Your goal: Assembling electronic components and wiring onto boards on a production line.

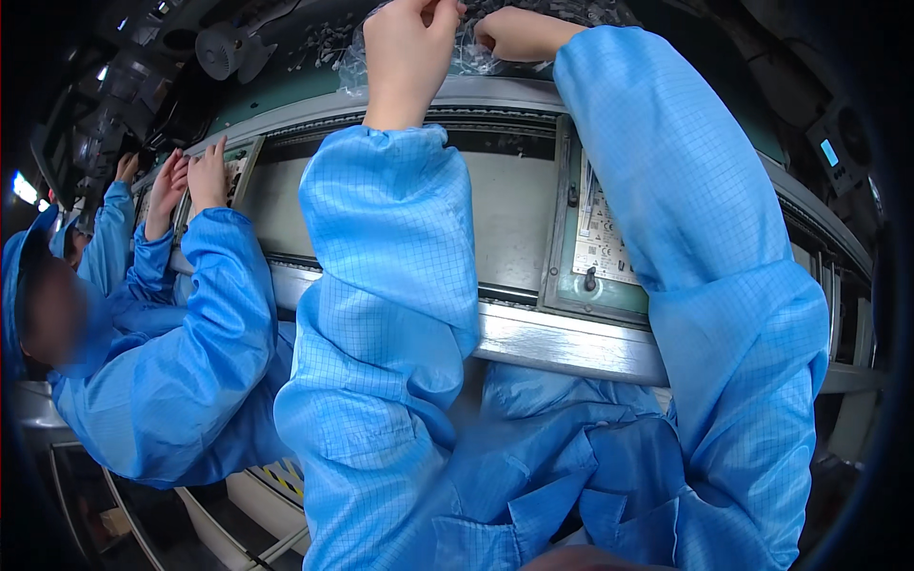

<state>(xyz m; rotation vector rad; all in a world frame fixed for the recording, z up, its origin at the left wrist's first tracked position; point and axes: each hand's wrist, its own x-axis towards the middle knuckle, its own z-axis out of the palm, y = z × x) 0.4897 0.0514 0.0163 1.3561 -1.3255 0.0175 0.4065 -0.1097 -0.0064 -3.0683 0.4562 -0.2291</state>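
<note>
Both my arms, in blue checked sleeves, reach far forward over a conveyor line. My left hand point(407, 52) and my right hand point(519, 33) are at the top edge of the view, fingers pinched into a crumpled clear plastic bag point(471, 55) that holds several small dark parts. The bag rests on a green surface point(286, 90) beyond the belt. The fingertips are partly cut off by the frame's edge.
Below my arms runs a grey conveyor belt point(509, 214) with metal rails point(562, 343). A green fixture with a printed card point(598, 238) lies on the belt. At the left a co-worker in blue point(181, 352) has both hands on another fixture point(233, 171). A small fan point(221, 48) stands behind.
</note>
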